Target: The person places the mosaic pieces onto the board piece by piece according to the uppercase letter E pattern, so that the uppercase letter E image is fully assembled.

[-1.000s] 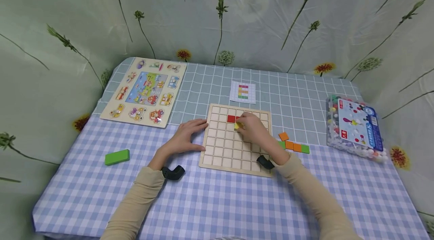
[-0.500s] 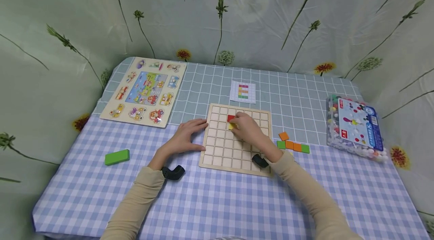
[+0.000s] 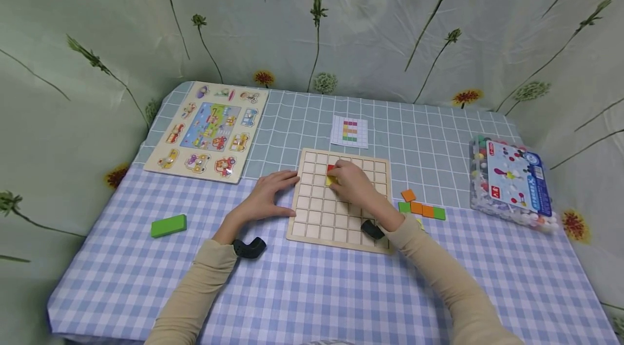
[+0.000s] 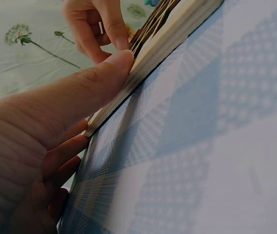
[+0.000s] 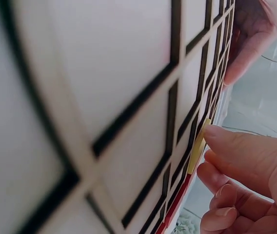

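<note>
A wooden grid board [image 3: 317,219] lies before me on the table. My right hand [image 3: 356,185] pinches a yellow tile [image 3: 330,179] over a square just below a red tile [image 3: 330,168]. In the right wrist view, the thumb touches the edge of the yellow tile [image 5: 198,146], level with the grid, beside red tiles [image 5: 178,200]; the other fingers curl close by. My left hand [image 3: 268,194] rests at the board's left edge with thumb and fingers spread. The left wrist view has its thumb [image 4: 104,70] against that edge. More red is hidden behind the right hand.
Orange [image 3: 408,195] and green tiles [image 3: 439,214] lie right of the board, with yellow partly behind the sleeve. A printed pattern card [image 3: 349,132] sits beyond it. A picture puzzle [image 3: 229,167], a green block [image 3: 168,226] and a box of beads [image 3: 512,182] stand around.
My right hand has shifted left by about one square with the yellow tile, then settled below the left red tile. The left hand has stayed at the board's edge.
</note>
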`<move>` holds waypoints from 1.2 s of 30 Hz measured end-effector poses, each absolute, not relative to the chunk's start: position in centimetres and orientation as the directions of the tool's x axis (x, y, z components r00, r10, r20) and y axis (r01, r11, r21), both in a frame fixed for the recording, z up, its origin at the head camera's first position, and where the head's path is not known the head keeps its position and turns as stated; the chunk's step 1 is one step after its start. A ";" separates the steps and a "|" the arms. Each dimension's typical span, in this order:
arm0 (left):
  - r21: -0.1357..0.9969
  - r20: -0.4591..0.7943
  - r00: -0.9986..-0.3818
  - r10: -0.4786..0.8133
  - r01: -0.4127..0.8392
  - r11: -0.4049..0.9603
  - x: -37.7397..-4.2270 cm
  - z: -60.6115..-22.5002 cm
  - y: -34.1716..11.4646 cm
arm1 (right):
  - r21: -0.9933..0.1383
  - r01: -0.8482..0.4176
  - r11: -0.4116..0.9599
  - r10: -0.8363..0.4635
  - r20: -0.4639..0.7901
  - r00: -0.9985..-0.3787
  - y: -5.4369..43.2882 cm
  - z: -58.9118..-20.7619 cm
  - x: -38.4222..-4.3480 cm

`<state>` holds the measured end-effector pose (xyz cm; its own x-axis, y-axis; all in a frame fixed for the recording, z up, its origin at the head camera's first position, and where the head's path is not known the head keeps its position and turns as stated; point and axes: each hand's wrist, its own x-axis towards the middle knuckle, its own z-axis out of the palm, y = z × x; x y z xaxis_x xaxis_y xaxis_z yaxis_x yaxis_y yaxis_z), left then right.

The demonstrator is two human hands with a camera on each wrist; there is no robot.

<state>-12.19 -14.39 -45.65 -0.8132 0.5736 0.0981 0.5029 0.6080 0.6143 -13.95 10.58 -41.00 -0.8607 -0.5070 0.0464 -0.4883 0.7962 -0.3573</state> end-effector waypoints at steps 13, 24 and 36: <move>0.615 0.089 -0.818 0.569 0.494 0.614 -12.2 -45.5 -14.4 | -0.394 -0.420 0.818 -0.421 0.089 -0.903 14.3 -40.5 -13.2; 0.614 0.087 -0.819 0.567 0.492 0.617 -12.2 -45.4 -14.4 | -0.405 -0.330 0.853 -0.314 0.107 -0.943 18.7 -41.0 -11.6; 0.613 0.087 -0.814 0.575 0.498 0.613 -12.2 -45.6 -14.4 | -0.388 -0.253 0.886 -0.226 0.115 -0.967 23.6 -41.2 -9.9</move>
